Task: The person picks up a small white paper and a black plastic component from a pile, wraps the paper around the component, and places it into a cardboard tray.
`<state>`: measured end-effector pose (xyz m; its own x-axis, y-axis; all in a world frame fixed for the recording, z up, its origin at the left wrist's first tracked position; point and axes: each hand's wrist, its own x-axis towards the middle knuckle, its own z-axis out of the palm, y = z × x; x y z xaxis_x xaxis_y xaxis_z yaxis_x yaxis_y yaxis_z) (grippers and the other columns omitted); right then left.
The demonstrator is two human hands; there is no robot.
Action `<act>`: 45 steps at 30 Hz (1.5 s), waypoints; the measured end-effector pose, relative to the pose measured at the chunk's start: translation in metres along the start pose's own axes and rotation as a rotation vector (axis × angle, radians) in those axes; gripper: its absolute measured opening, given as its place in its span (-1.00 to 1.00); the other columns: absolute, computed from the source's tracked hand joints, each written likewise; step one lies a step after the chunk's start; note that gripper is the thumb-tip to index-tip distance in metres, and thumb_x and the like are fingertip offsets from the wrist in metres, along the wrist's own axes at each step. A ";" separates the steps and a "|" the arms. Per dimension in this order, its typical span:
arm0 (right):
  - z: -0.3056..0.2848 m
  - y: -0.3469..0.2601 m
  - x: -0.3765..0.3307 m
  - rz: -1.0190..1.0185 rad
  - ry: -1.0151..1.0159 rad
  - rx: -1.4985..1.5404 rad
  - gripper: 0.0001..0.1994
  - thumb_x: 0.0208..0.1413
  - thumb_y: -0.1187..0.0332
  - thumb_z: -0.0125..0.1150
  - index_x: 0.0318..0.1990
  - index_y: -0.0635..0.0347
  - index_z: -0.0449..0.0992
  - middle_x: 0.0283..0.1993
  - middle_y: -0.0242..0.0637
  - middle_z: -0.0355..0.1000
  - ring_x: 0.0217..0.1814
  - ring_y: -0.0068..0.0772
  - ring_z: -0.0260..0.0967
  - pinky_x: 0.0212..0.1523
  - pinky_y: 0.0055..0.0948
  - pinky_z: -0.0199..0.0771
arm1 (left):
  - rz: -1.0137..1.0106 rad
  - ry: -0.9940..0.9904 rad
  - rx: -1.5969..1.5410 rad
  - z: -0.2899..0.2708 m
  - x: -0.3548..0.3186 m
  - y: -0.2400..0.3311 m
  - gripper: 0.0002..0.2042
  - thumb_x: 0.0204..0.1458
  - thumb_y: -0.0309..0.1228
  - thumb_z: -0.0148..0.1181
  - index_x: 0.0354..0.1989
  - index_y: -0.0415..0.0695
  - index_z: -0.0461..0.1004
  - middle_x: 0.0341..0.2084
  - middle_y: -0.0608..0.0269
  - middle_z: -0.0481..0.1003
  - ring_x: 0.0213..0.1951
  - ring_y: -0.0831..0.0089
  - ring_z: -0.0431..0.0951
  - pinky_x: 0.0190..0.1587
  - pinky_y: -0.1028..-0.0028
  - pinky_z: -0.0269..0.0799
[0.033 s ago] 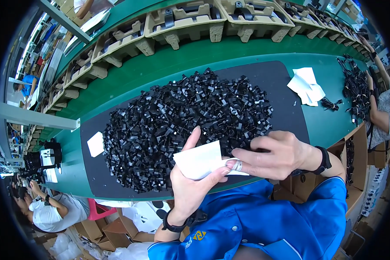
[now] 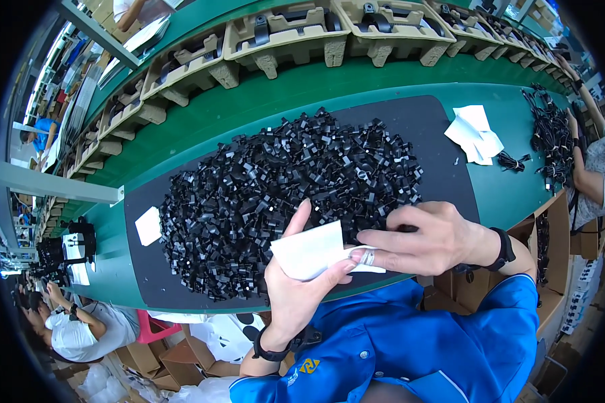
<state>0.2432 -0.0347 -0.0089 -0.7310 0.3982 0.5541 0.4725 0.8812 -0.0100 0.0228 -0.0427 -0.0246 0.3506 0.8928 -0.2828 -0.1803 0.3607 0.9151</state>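
Note:
My left hand (image 2: 296,285) grips a folded white sheet (image 2: 308,250), with the thumb along its lower edge and one finger standing up behind it. Whether the sheet is paper or cloth, I cannot tell. At the sheet's right end my right hand (image 2: 430,240) has its fingers bent and closed on a narrow white fold. One of its fingers has a shiny clear wrap near the tip. Just beyond both hands spreads a large heap of small black plastic parts (image 2: 282,181) on a dark mat (image 2: 410,114).
Pulp trays (image 2: 286,43) with black curved parts line the far side of the green table (image 2: 181,138). A crumpled white sheet (image 2: 476,134) and bundled black cables (image 2: 551,134) lie right. A small white sheet (image 2: 148,226) lies left. Co-workers sit at both ends; cardboard boxes (image 2: 551,248) stand nearby.

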 end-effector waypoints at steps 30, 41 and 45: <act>-0.024 0.184 0.063 0.827 0.011 0.014 -0.81 -0.09 0.24 0.26 -0.55 0.15 0.52 -0.52 -0.29 0.41 -0.40 -0.23 0.36 -0.36 -0.32 0.35 | 0.338 0.699 0.061 -0.071 0.000 0.026 -0.48 0.02 -0.57 0.11 0.17 -0.36 0.12 -0.30 -0.14 0.51 -0.41 0.21 0.59 -0.41 0.36 0.59; 0.069 0.294 0.090 1.006 -0.192 -0.726 -0.86 -0.05 0.41 0.07 -0.52 0.12 0.57 -0.47 -0.09 0.51 -0.33 -0.20 0.53 -0.36 -0.26 0.48 | 0.173 0.615 0.152 -0.079 0.006 0.048 -0.44 0.06 -0.52 0.07 0.23 -0.38 0.03 -0.44 0.00 0.51 -0.54 0.33 0.54 -0.51 0.50 0.51; 0.073 0.302 0.068 1.026 -0.197 -0.816 -0.84 -0.02 0.40 0.04 -0.52 0.11 0.57 -0.51 -0.15 0.51 -0.38 -0.23 0.52 -0.42 -0.29 0.46 | 0.134 0.417 0.015 -0.087 0.014 0.022 -0.58 0.09 -0.55 -0.01 0.14 -0.34 0.16 -0.44 0.00 0.51 -0.48 0.22 0.58 -0.53 0.39 0.57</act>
<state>0.3009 0.2774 -0.0348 0.1072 0.8784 0.4658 0.9577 -0.2171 0.1891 -0.0566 0.0012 -0.0334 -0.0769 0.9650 -0.2507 -0.1849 0.2333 0.9547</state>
